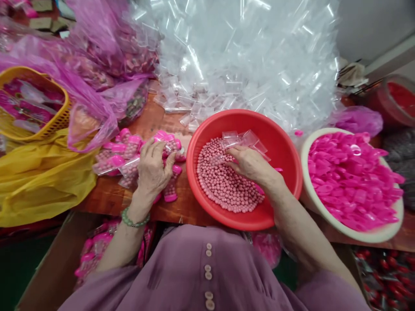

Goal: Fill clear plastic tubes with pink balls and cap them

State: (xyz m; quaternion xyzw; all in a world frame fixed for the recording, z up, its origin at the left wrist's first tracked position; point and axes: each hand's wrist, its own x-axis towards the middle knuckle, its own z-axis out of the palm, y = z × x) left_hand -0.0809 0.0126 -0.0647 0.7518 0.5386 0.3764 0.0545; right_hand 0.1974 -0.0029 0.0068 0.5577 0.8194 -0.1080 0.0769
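Note:
My right hand is inside a red basin, its fingers closed around a clear plastic tube held low over small pink beads. Other clear tubes lie on the beads just beyond that hand, and bits of bright pink plastic show beside it. Over a heap of bead-filled tubes with pink caps on the left, my left hand rests with its thumb spread from the curved fingers. Its fingertips are partly hidden among the tubes. The wrist carries a green bead bracelet.
A big heap of clear tubes fills the back of the wooden table. At right stands a cream basin of pink caps. A yellow basket, purple bags and a yellow bag lie left.

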